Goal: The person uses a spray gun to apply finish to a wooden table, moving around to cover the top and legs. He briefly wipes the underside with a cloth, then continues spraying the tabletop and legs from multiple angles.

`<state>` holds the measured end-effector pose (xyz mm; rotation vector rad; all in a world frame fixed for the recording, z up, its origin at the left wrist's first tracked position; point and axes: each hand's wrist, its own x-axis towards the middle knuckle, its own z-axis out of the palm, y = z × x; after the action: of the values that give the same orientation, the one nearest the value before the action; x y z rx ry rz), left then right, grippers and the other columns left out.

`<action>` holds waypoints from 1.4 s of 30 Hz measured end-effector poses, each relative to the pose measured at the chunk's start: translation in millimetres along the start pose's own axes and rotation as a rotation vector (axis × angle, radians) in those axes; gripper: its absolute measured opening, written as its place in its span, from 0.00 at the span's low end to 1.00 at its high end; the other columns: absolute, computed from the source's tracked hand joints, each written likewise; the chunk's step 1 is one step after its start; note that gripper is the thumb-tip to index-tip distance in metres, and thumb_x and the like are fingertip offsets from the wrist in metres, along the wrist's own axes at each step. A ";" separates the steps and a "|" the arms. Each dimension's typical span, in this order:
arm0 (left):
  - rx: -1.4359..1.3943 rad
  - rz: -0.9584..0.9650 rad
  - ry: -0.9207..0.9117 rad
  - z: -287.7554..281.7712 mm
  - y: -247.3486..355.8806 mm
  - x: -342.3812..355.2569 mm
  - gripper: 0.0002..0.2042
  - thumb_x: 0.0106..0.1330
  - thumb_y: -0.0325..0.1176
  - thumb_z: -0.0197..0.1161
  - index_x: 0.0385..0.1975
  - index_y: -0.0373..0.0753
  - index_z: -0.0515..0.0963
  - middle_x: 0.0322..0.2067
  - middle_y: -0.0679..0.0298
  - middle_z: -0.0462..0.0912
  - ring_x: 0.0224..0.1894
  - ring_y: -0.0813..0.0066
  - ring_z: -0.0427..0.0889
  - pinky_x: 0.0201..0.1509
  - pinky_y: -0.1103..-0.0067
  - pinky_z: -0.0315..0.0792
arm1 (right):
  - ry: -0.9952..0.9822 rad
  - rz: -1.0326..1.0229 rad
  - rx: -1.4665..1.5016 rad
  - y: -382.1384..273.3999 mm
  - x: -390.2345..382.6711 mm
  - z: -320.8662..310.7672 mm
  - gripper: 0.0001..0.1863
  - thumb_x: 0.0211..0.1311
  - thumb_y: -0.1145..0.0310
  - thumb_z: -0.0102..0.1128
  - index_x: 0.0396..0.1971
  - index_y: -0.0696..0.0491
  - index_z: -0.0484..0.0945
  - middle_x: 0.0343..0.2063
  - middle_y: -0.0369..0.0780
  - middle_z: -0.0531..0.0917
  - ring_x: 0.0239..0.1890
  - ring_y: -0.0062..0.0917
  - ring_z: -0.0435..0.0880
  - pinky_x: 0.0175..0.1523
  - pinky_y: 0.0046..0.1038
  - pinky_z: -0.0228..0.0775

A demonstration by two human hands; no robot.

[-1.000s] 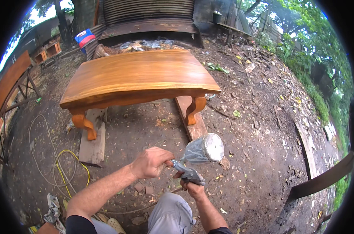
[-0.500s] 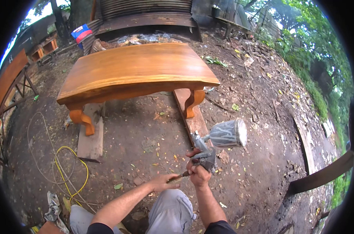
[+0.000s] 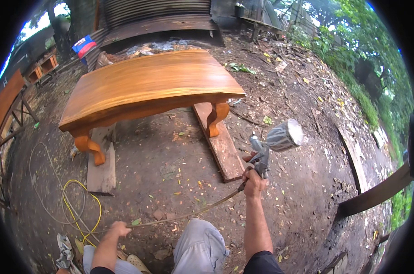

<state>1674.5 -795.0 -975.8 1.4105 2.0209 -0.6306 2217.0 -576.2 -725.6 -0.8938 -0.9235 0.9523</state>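
My right hand [image 3: 254, 182] is wrapped round the handle of a grey metal spray gun [image 3: 262, 157], out to the right of the wooden table. The gun's paint-streaked cup [image 3: 283, 136] sticks out toward the right. From the bottom of the handle a thin brown air hose [image 3: 193, 213] runs down to the left. Low on the left, my left hand [image 3: 120, 228] is closed round that hose. Ahead stands a low, glossy orange-brown wooden table [image 3: 147, 80] with curved legs. Its feet rest on a left plank [image 3: 102, 171] and a right plank [image 3: 220, 153].
Loops of yellow hose [image 3: 99, 210] lie on the ground at left. A second orange-brown wooden piece [image 3: 6, 100] stands at the far left edge. Corrugated metal sheets [image 3: 157, 18] rise behind the table. On the right are a long board [image 3: 353, 160] and a curved dark bar [image 3: 376, 198].
My left hand has moved away from the gun, down and left along the hose, which now stretches between my hands. My right hand has carried the spray gun up and right.
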 end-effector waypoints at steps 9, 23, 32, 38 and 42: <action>-0.103 -0.138 0.064 -81.9 -22.2 -39.9 0.33 0.57 0.59 0.70 0.57 0.41 0.80 0.56 0.51 0.81 0.61 0.55 0.78 0.66 0.68 0.71 | 0.129 0.190 0.057 106.6 7.4 -19.0 0.15 0.51 0.78 0.48 0.39 0.55 0.77 0.24 0.34 0.77 0.19 0.16 0.71 0.22 0.20 0.60; 0.045 -0.116 -0.048 -86.1 -20.9 -48.4 0.29 0.58 0.60 0.67 0.52 0.44 0.83 0.52 0.54 0.84 0.57 0.57 0.81 0.61 0.65 0.74 | 0.326 0.376 -0.224 250.9 -47.1 -86.9 0.11 0.54 0.74 0.53 0.36 0.53 0.82 0.20 0.32 0.78 0.16 0.15 0.71 0.21 0.21 0.61; 0.093 -0.070 -0.068 -94.3 -36.5 -36.0 0.29 0.58 0.60 0.68 0.50 0.43 0.84 0.50 0.54 0.85 0.56 0.56 0.82 0.60 0.65 0.74 | 0.311 0.455 -0.617 230.7 -20.7 -56.7 0.15 0.48 0.69 0.58 0.38 0.56 0.81 0.24 0.39 0.81 0.31 0.27 0.79 0.39 0.30 0.71; 0.043 -0.028 0.013 -120.7 -14.8 -32.2 0.31 0.58 0.60 0.68 0.54 0.43 0.82 0.52 0.55 0.84 0.57 0.55 0.81 0.61 0.65 0.73 | 0.267 0.177 -0.245 194.3 13.7 -48.5 0.15 0.54 0.76 0.51 0.42 0.56 0.80 0.27 0.36 0.82 0.21 0.16 0.75 0.25 0.22 0.66; -0.010 -0.045 0.034 -127.3 -38.4 -37.6 0.31 0.58 0.61 0.68 0.55 0.44 0.81 0.53 0.55 0.84 0.58 0.55 0.80 0.63 0.66 0.73 | 0.106 -0.074 0.038 117.6 -6.4 -0.2 0.22 0.54 0.79 0.49 0.52 0.59 0.75 0.39 0.38 0.82 0.20 0.12 0.69 0.24 0.20 0.62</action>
<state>1623.3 -747.1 -856.8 1.3820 2.0845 -0.6189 2184.3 -545.3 -834.4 -0.8640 -0.8397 0.8490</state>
